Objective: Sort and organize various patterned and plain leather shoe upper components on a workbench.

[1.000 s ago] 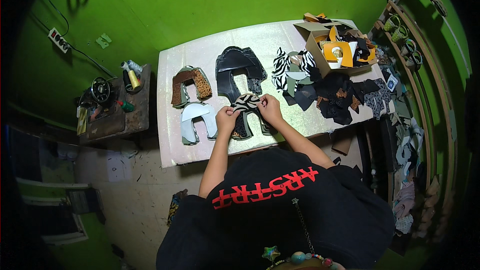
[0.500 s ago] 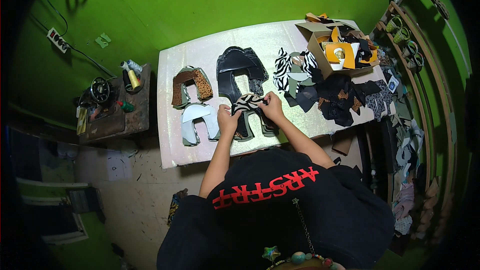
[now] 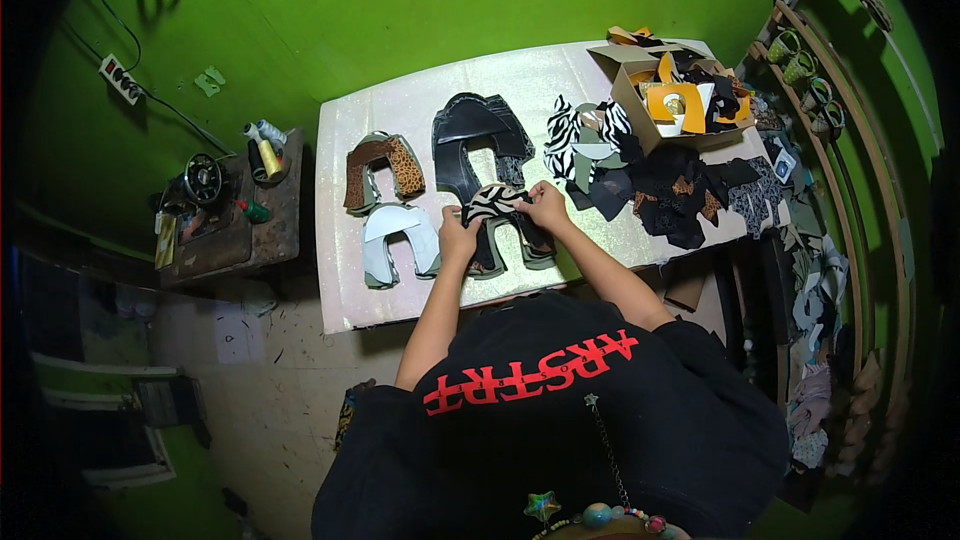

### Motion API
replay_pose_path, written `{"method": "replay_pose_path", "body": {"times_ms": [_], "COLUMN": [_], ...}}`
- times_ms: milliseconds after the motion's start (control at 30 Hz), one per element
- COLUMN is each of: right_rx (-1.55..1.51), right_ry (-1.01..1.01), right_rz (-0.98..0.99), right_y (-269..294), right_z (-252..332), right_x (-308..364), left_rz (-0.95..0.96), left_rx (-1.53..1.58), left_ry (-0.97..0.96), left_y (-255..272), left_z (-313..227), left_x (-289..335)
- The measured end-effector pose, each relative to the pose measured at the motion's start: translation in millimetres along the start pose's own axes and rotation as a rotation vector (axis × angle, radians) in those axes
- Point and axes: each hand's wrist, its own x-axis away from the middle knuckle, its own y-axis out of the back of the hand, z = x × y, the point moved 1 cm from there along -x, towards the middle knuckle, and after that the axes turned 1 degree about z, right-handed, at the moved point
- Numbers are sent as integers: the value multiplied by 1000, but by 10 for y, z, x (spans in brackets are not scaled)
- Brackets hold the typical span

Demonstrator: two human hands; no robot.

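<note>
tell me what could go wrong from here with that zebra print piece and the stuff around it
The zebra-print piece is pinched toward its two ends by the left hand and right hand, so uneven pulling might skew or wrinkle it.

The black stack sits right behind, so a nudge could shift its layers.

Dark scraps lie loose near the front edge of the table; a forearm might brush some off.

Cannot fully see the dark U-shaped stack (image 3: 486, 252) beneath the zebra-print piece (image 3: 496, 201); cannot follow the beaded necklace (image 3: 597, 514) past the bottom edge.
</note>
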Motion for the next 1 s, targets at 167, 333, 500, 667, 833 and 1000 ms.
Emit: {"method": "replay_pose_path", "body": {"times_ms": [167, 333, 500, 667, 833, 1000], "right_rx": [-103, -414, -565, -332, 115, 217], "right_ry": [60, -6, -55, -94, -102, -230], "right_rz": [-56, -139, -404, -648, -912, -860], "right_y": [-14, 179, 599, 1201, 1652, 2000], "right_z": [-119, -290, -579, -806, -881, -996], "right_x": [116, 144, 179, 339, 580, 694], "left_rz": [39, 70, -37, -117, -122, -11], "left_rx": [-18, -103, -181, -235, -267, -292], "left_ry": [-12, 25, -41, -183, -256, -389], "left_y": [1, 95, 103, -20, -229, -577], "left_z": [40, -168, -572, -870, -1031, -1136], "left_x": [41, 88, 226, 378, 484, 549]}}
